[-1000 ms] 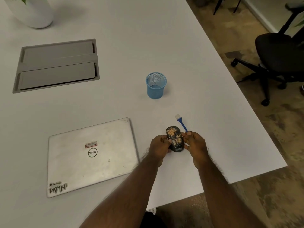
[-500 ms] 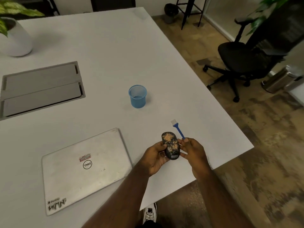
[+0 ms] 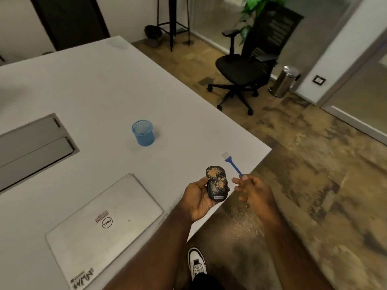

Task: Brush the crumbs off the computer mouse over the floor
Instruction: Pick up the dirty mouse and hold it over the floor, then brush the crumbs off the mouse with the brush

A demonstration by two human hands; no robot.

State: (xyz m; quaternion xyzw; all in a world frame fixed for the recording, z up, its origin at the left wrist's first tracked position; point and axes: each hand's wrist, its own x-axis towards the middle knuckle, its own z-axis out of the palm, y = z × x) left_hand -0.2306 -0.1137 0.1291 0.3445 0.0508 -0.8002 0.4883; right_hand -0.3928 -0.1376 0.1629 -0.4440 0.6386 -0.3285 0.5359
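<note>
Left hand (image 3: 198,197): cradles the black computer mouse (image 3: 216,183) from its left side, fingers wrapped around the body, top shell facing up.
Computer mouse: held in the air just above the near right corner of the white desk (image 3: 100,91), near its edge; tan crumbs (image 3: 213,174) are scattered over the front and middle of the shell, and a small label sits at its near end.
Right hand (image 3: 252,190): pinches the handle end of a small blue brush (image 3: 231,164), the remaining fingers loosely spread; it sits just to the right of the mouse, apart from it.
Brush: angled up and away from the hand, pale bristles at the far tip, seen over the desk's right edge and not touching the mouse.
Floor (image 3: 314,185): patterned brown; a dusting of tan specks (image 3: 245,225) lies below the hands, beside the desk edge.
On the desk: a blue mesh cup (image 3: 143,132) stands upright, well apart from the hands; a closed silver laptop (image 3: 102,229) with stickers lies at the near left; a grey cable hatch (image 3: 31,147) is set into the surface at the left.
Background: a black office chair (image 3: 249,63), a steel pedal bin (image 3: 285,80) and a green plant (image 3: 254,9) stand near a glass partition.
Below: one white shoe (image 3: 196,264) shows under the desk edge.
</note>
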